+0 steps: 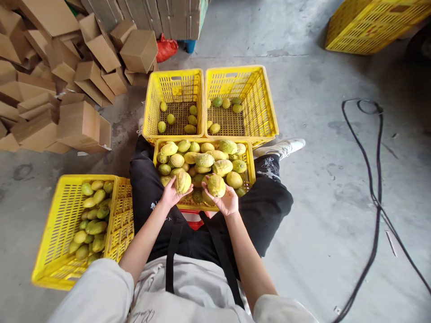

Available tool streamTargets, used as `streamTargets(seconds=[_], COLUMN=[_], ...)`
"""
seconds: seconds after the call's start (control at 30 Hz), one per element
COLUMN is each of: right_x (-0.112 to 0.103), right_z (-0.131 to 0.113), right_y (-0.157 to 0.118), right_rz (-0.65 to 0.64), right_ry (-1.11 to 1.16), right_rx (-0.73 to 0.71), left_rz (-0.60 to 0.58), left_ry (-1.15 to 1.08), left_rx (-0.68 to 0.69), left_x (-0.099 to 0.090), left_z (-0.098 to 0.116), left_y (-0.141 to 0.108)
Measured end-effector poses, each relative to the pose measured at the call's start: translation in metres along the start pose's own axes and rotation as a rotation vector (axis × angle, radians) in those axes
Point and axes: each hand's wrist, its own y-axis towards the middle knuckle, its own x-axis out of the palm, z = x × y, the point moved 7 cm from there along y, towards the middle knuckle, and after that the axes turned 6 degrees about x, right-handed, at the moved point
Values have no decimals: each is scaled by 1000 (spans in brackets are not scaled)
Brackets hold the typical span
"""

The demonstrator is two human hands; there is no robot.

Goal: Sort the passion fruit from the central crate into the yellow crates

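My left hand (171, 194) is wrapped round a yellow-green fruit (182, 182). Another such fruit (216, 185) rests in my right hand (228, 200), its fingers curled about it. Both hands are over the near edge of a yellow crate (251, 168) piled with green and yellow fruits, between my legs. Beyond it stand two more yellow crates side by side, the left one (145, 107) and the right one (269, 101), each with several fruits on the bottom.
A yellow crate (50, 233) with many fruits stands at my left. Cardboard boxes (79, 123) are heaped at the upper left, near a red bag (166, 48). A black cable (377, 204) lies on the floor at right. Another yellow crate (365, 29) is at the upper right.
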Motion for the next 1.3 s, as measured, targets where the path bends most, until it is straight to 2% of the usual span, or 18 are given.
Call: streamTargets(seconds=[0.1,0.17,0.3,0.43,0.67,0.83,0.93,1.13,1.3], right_x=[-4,-7,-9,-6,-9,-9,-7,-5,-9], right_z=[-2,-3,-3,-1,2,1,2,-2,2], right_y=[-1,-1,2,4,4,3,2,3,6], right_rz=[16,22,31,31,37,2,-10,5,42], right_ry=[-2,10,29,24,70,63,35,17,1], right_rx=[-22,-47,-59,-36,10,7,2,-49,-13], left_rz=[19,10,-81,-150,-155,-56,-46,-49,-64], left_ry=[20,65,181,252,167,38,-16,14,112], left_rx=[66,55,-19,-23,-9,1,14,11,38], left_x=[-3,-3,0,3,7,3,4,1,-4], left_z=[5,4,-6,-9,-4,-1,0,0,-1], left_y=[-1,-1,-1,0,-2,-2,-1,1,3])
